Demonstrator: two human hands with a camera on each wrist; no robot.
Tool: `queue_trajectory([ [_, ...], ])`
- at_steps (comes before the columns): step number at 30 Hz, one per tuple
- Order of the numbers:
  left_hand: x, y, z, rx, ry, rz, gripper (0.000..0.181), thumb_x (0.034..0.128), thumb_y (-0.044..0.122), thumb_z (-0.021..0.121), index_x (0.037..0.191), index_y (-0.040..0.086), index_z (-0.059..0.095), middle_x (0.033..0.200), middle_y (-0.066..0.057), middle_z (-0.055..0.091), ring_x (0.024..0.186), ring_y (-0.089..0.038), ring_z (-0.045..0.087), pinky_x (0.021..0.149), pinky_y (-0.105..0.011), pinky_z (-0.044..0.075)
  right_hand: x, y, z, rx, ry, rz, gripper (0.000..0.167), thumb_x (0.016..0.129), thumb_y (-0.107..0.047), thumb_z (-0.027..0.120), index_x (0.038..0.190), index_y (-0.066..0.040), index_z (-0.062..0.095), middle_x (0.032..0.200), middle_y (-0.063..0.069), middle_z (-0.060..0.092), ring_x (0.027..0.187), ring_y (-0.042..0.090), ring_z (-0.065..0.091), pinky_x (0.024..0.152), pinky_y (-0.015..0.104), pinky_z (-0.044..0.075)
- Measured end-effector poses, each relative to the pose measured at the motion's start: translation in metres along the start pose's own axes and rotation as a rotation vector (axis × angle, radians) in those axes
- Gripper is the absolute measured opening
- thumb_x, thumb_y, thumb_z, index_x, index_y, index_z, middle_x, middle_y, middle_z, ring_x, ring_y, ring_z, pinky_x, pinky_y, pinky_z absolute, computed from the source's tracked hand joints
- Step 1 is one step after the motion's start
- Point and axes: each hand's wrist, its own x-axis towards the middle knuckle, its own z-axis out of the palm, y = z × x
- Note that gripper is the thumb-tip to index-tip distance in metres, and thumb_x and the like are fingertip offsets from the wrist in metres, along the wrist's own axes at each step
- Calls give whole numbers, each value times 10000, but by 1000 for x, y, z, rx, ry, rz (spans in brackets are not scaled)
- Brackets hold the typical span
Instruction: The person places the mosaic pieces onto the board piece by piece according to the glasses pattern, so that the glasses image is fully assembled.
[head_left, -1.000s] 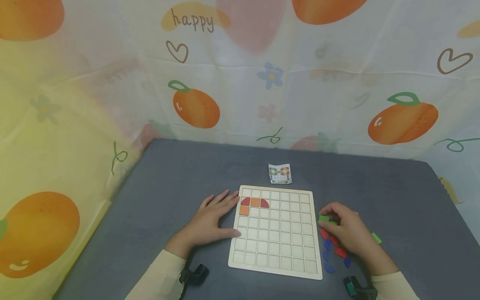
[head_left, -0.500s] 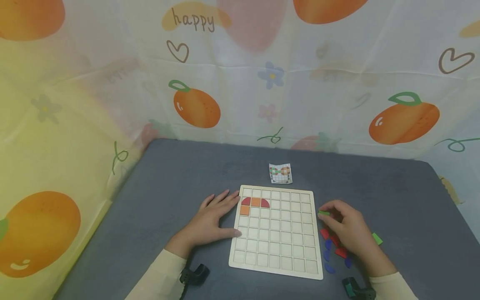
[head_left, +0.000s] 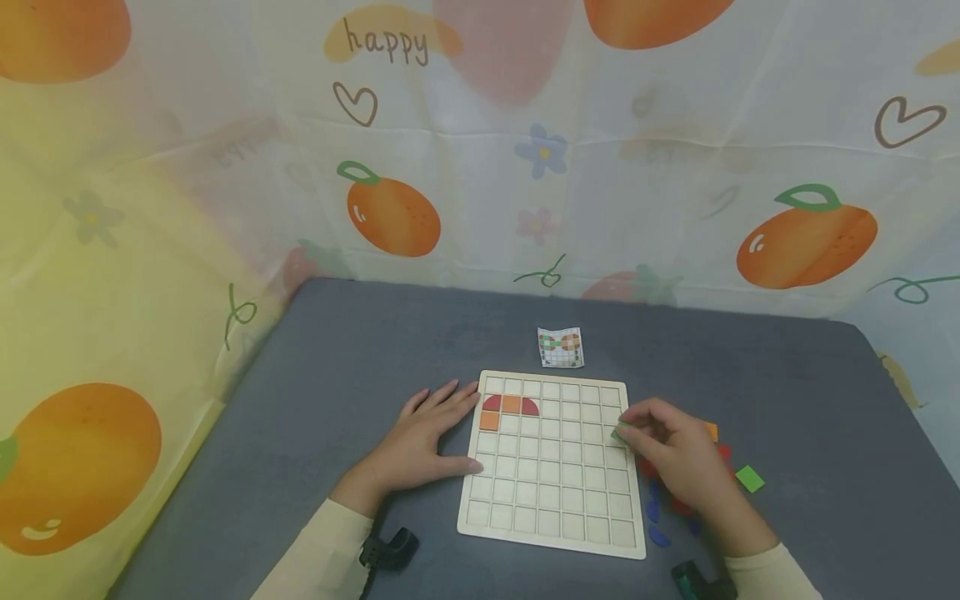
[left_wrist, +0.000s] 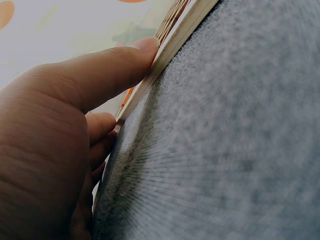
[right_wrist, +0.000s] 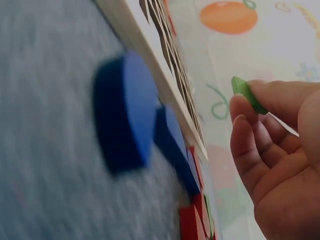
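Observation:
A wooden grid board (head_left: 551, 500) lies on the table, with two red curved tiles (head_left: 530, 407) and two orange square tiles (head_left: 489, 421) set in its upper left cells. My left hand (head_left: 420, 442) rests along the board's left edge, thumb and fingertips touching the rim. Over the right edge of the board, my right hand (head_left: 678, 446) pinches a green tile (right_wrist: 248, 95) between thumb and forefinger, raised off the surface. In the head view the fingers mostly cover that tile.
Blue curved tiles (head_left: 658, 536) and red tiles lie right of the board, partly hidden under the right hand. A green square tile (head_left: 749, 478) and an orange tile (head_left: 712, 431) lie beyond it. A small printed pattern card (head_left: 560, 347) sits behind the board.
My right hand has picked up a green tile from the pile and moved left with it to the board's right edge. The left hand has stayed put.

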Motion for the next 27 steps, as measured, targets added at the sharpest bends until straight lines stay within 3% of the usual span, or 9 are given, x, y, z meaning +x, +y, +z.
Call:
queue_trajectory([
  [11, 0, -2, 1, 0, -7, -6, 1029, 908, 645, 802, 1720, 187, 367, 1764, 101, 277, 1646, -197, 150, 1266, -602, 49, 9, -12, 22, 1, -48, -31, 162, 945, -61, 864, 1012, -175, 771, 903, -110, 722, 738, 131, 665, 687, 307, 554],
  [20, 0, -1, 1, -11, 0, 5, 1009, 919, 646, 795, 1713, 174, 388, 1758, 82, 301, 1645, -229, 167, 1261, -628, 55, 22, -25, 43, 25, -89, -52, 165, 973, -40, 829, 1128, -88, 803, 984, -88, 728, 821, 127, 673, 749, 312, 571],
  [27, 0, -2, 1, 1, 5, 6, 1006, 916, 635, 799, 1711, 170, 391, 1759, 83, 296, 1645, -225, 169, 1261, -630, 61, 30, -36, 55, 3, -127, -42, 178, 985, -53, 820, 1152, -111, 800, 961, -92, 706, 828, 129, 641, 752, 317, 551],
])
